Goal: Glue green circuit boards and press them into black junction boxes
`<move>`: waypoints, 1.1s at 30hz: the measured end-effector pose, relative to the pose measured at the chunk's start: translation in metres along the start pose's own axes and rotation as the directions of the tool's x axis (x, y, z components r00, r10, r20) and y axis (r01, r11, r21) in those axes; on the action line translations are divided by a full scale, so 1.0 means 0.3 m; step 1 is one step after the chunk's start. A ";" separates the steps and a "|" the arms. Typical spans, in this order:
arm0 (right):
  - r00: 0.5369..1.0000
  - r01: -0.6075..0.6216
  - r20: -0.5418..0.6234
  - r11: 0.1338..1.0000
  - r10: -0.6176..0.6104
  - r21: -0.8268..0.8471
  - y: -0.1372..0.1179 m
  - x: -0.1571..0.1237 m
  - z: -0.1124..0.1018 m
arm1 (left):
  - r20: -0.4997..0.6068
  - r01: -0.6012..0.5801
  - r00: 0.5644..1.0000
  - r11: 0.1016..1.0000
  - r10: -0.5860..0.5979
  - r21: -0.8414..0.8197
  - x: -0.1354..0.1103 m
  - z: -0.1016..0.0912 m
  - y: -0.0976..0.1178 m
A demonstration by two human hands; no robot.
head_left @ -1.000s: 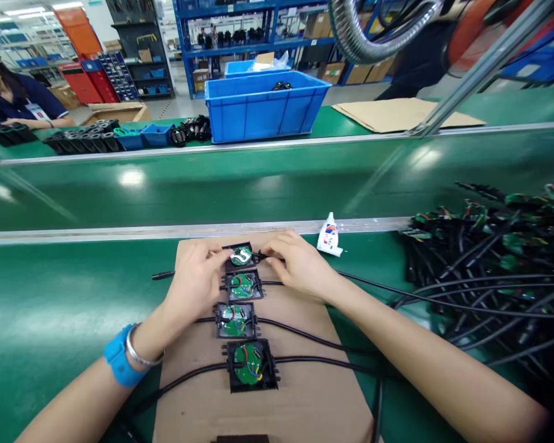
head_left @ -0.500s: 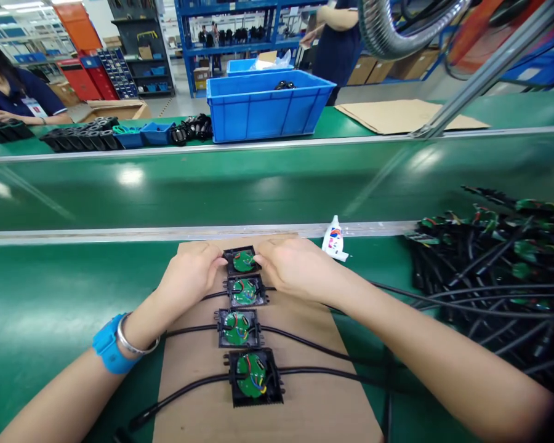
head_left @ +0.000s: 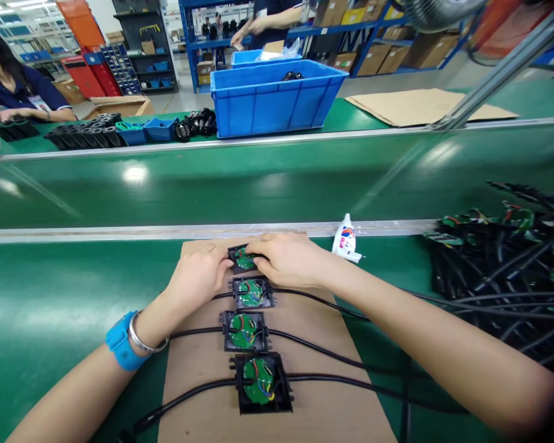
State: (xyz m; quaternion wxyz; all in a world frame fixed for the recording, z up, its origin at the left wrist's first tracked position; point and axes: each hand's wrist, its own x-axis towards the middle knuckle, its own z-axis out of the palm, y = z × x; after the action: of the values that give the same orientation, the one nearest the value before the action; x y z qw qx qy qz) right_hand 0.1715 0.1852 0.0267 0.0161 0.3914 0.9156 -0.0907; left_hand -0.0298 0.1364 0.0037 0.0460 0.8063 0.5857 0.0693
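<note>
Four-sided black plastic housings, several in a column, lie on a brown cardboard sheet [head_left: 323, 344]. Each carries a round green circuit board with coloured wires. At the far end, my left hand [head_left: 200, 271] pinches the left edge of the farthest black housing [head_left: 234, 266]. From the right, my right hand [head_left: 289, 259] has its fingers closed at the same housing, fingertips over the green circuit board [head_left: 245, 261]. Its right side is hidden by those fingers. Nearer me are the second housing [head_left: 253, 293], the third housing [head_left: 245, 331] and the nearest housing [head_left: 263, 383], with black cables leaving both sides.
A white tube [head_left: 345, 239] lies beyond my right forearm. Black cables with green boards [head_left: 493, 252] are heaped at right. Across the bench stand a big blue bin [head_left: 277, 101], black parts [head_left: 87, 132] and flat cardboard [head_left: 425, 106]. One person sits far left; another stands behind.
My right fingers have moved inward from the farthest housing's right edge onto its circuit board. My left hand stays at the left edge. The whole view has shifted slightly.
</note>
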 end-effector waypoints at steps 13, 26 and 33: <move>0.996 0.084 0.001 0.992 -0.085 0.091 -0.023 -0.032 0.079 | -0.048 -0.141 0.988 0.980 0.149 0.139 -0.020 0.014 -0.021; 0.998 0.012 0.056 0.995 -0.017 0.099 -0.053 -0.029 0.064 | 0.107 -0.284 0.959 0.904 0.263 0.319 0.014 0.006 0.039; 0.994 0.061 0.071 0.959 -0.084 0.277 -0.013 -0.061 0.023 | -0.090 -0.284 0.951 0.950 0.296 0.131 -0.008 0.024 0.028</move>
State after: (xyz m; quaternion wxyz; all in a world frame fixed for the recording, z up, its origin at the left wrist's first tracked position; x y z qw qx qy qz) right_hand 0.1811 0.1682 0.0225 -0.0042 0.3521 0.9064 -0.2333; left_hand -0.0213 0.1316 -0.0022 -0.0436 0.8800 0.4653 0.0846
